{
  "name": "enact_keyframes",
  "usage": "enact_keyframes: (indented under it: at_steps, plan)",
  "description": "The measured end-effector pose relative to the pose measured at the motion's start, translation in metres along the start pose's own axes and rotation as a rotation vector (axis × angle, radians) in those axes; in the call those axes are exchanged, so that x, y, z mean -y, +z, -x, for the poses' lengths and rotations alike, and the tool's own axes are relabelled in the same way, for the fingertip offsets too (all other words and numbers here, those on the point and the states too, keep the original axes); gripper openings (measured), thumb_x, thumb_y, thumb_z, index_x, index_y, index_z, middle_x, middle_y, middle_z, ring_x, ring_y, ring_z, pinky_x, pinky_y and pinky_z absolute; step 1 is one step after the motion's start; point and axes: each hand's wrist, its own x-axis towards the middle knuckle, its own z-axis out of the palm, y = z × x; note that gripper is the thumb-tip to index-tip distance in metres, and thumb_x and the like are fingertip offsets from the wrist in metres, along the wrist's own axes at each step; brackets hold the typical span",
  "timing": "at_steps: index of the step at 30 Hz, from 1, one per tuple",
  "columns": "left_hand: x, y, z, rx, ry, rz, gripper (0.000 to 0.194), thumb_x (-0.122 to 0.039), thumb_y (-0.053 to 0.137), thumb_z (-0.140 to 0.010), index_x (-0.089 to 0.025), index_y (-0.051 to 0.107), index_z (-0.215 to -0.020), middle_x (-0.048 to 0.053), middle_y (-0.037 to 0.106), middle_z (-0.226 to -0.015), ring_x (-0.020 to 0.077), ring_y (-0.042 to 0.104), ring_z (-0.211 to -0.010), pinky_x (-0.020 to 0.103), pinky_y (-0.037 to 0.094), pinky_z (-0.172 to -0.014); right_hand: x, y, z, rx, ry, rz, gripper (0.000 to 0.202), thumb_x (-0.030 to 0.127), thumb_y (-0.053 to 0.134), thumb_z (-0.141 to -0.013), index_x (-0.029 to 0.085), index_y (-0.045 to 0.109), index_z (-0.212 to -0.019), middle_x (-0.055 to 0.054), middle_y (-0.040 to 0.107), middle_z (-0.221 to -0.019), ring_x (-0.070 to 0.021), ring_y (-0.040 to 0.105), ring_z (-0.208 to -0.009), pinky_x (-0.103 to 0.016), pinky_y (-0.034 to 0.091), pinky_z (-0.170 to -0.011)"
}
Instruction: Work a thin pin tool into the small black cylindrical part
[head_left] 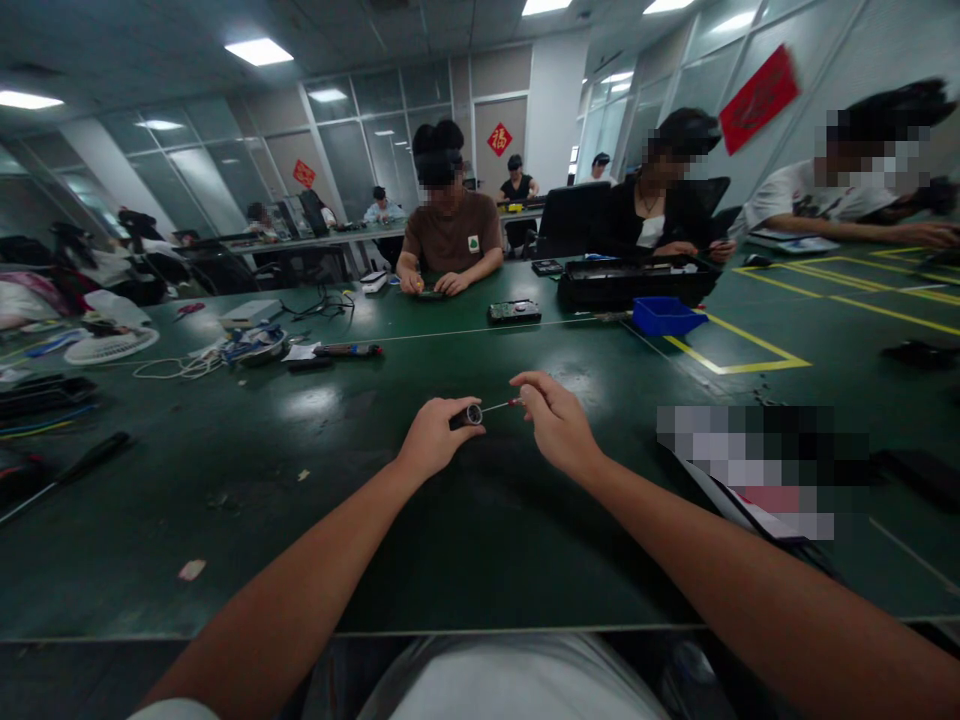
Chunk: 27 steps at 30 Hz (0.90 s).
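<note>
Over the middle of the green table, my left hand (435, 437) is closed around a short black cylindrical part (471, 414). Its round end, with a lighter ring and dark inside, faces towards me and to the right. My right hand (559, 425) pinches a thin screwdriver (499, 406) by its small red handle, index finger stretched over the top. The metal shaft points left, and its tip is at the right edge of the cylinder's round end. Whether the tip touches or enters the cylinder cannot be made out.
Beyond my hands lie a hard drive (514, 311), a blue bin (667, 316) and a long black housing (637, 283). A black and red tool (349, 350) and cables (255, 345) lie left. A long screwdriver (90, 460) is far left. A co-worker (452, 225) sits opposite.
</note>
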Motion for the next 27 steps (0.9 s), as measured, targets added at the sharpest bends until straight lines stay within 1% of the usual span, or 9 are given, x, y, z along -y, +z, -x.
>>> enact_keyframes:
  at_steps: [5,9,12,14,16,18,19,23,27]
  plan:
    - [0.001,0.0,0.0,-0.001,-0.012,0.003,0.044,-0.034,0.077,-0.081,-0.026,0.068,-0.123,0.003,0.073,-0.106,0.0231,0.062,-0.096,0.038,0.045,-0.089,-0.001,0.001,0.001,0.008,-0.006,-0.008,0.035,0.047,0.042,-0.098,0.024,0.068,-0.106,-0.003,0.068,-0.081,-0.0193,0.062,-0.068,-0.033,0.047,-0.064]
    - [0.001,0.0,0.0,0.0,-0.012,-0.005,0.044,-0.035,0.076,-0.082,-0.026,0.067,-0.124,0.004,0.073,-0.107,0.0235,0.062,-0.096,0.038,0.046,-0.088,-0.002,0.003,-0.001,-0.026,0.033,-0.079,0.029,0.04,0.05,-0.094,0.024,0.063,-0.114,-0.002,0.066,-0.081,-0.0184,0.061,-0.068,-0.034,0.049,-0.066]
    - [0.0,0.0,0.0,-0.001,-0.017,-0.008,0.043,-0.036,0.075,-0.083,-0.026,0.067,-0.124,0.004,0.073,-0.106,0.0238,0.062,-0.095,0.038,0.046,-0.088,-0.006,0.006,-0.006,-0.074,0.12,-0.278,0.02,0.039,0.06,-0.087,0.021,0.062,-0.097,-0.002,0.065,-0.078,-0.0176,0.062,-0.069,-0.033,0.052,-0.069]
    - [-0.001,-0.001,-0.001,-0.008,-0.001,0.008,0.042,-0.036,0.074,-0.083,-0.026,0.067,-0.123,0.004,0.073,-0.108,0.0235,0.062,-0.096,0.038,0.045,-0.089,-0.01,0.007,-0.01,-0.082,0.227,-0.427,0.017,0.038,0.06,-0.087,0.021,0.063,-0.088,-0.002,0.065,-0.078,-0.0163,0.061,-0.069,-0.033,0.054,-0.071]
    - [-0.001,-0.002,-0.001,-0.034,0.028,0.025,0.041,-0.036,0.074,-0.083,-0.026,0.067,-0.123,0.003,0.072,-0.111,0.0229,0.061,-0.099,0.038,0.045,-0.09,-0.016,0.007,-0.014,-0.068,0.43,-0.611,0.017,0.034,0.055,-0.091,0.021,0.061,-0.082,-0.001,0.062,-0.071,-0.0146,0.058,-0.062,-0.034,0.055,-0.07]
    - [-0.001,-0.004,-0.002,-0.051,0.051,0.019,0.041,-0.035,0.074,-0.084,-0.026,0.067,-0.123,0.003,0.072,-0.111,0.0225,0.061,-0.099,0.038,0.044,-0.092,-0.02,0.006,-0.018,0.026,0.66,-0.732,0.028,0.03,0.046,-0.095,0.02,0.058,-0.073,0.002,0.053,-0.059,-0.0126,0.051,-0.051,-0.034,0.055,-0.068]
    - [-0.001,-0.005,-0.002,-0.05,0.054,0.008,0.041,-0.035,0.074,-0.084,-0.026,0.067,-0.123,0.003,0.072,-0.109,0.0225,0.061,-0.098,0.038,0.043,-0.092,-0.022,0.005,-0.019,0.018,0.7,-0.758,0.03,0.029,0.044,-0.096,0.02,0.057,-0.071,0.002,0.051,-0.057,-0.0116,0.048,-0.049,-0.033,0.055,-0.066]
    - [0.001,-0.006,-0.002,-0.011,0.047,-0.03,0.041,-0.037,0.073,-0.085,-0.026,0.067,-0.123,0.004,0.073,-0.104,0.0231,0.06,-0.095,0.041,0.042,-0.093,-0.023,0.005,-0.02,-0.078,0.558,-0.725,0.021,0.032,0.053,-0.093,0.021,0.06,-0.077,0.001,0.056,-0.064,-0.0124,0.053,-0.055,-0.031,0.055,-0.064]
    - [0.001,-0.004,-0.003,-0.008,0.059,-0.043,0.041,-0.037,0.073,-0.084,-0.025,0.067,-0.123,0.004,0.073,-0.104,0.023,0.06,-0.094,0.041,0.041,-0.094,-0.023,0.007,-0.018,-0.11,0.385,-0.568,0.019,0.039,0.059,-0.088,0.022,0.061,-0.081,0.0,0.061,-0.071,-0.0138,0.057,-0.062,-0.031,0.055,-0.063]
